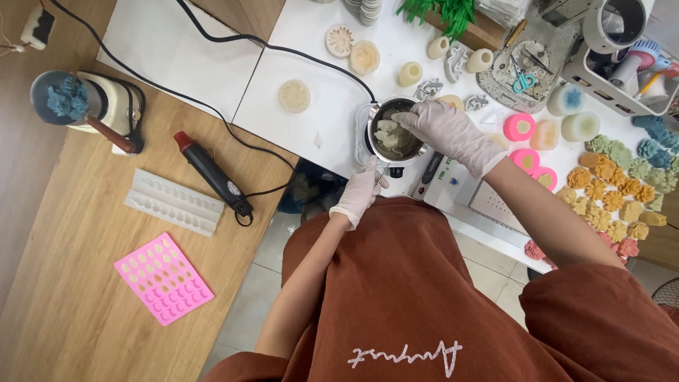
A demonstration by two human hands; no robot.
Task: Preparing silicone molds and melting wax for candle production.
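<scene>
A: Biggest first?
B: White tabletop (311,134) at top, wooden tabletop (78,283) on the left. Person in a rust-brown shirt, seen from above, both hands in thin white gloves.
A: Large items?
B: Clear ridged mould tray (174,201) and pink silicone mould (163,278) on the wood, black heat gun (209,172) near them with its cord running up across the white top. Cream jar with a blue lump (78,99) sits far left.
A: Main thing?
B: Small metal pot (393,130) near the front edge of the white tabletop, pale greenish chunks inside.
A: Right hand?
B: Right hand (442,127) reaches over the pot rim from the right, fingers bunched together at the chunks. Can't tell if it's actually pinching one.
A: Left hand?
B: Left hand (362,189) is just below the pot, fingers curled around a thin metal rod or handle (382,170) pointing toward the pot.
A: Small stuff?
B: Round cream wax shapes (294,95) left of the pot, pink round moulds (520,126) to the right, rows of orange and yellow flower pieces (608,194) far right, green and blue ones above them.
</scene>
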